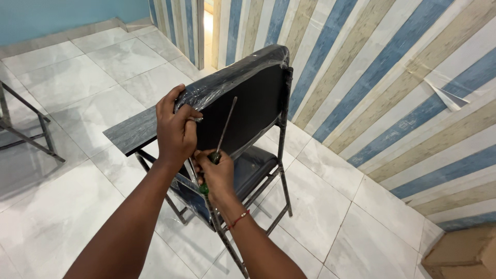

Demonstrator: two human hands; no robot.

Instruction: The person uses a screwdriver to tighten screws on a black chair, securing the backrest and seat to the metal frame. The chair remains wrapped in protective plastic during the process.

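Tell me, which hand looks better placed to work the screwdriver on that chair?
Probably the right hand: it already grips the screwdriver by its green handle, shaft up against the chair back. The left hand is busy gripping the back's wrapped top edge.

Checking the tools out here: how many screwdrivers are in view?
1. The screwdriver is in the right hand, shaft pointing up against the chair backrest, which the left hand grips. Others may lie out of frame.
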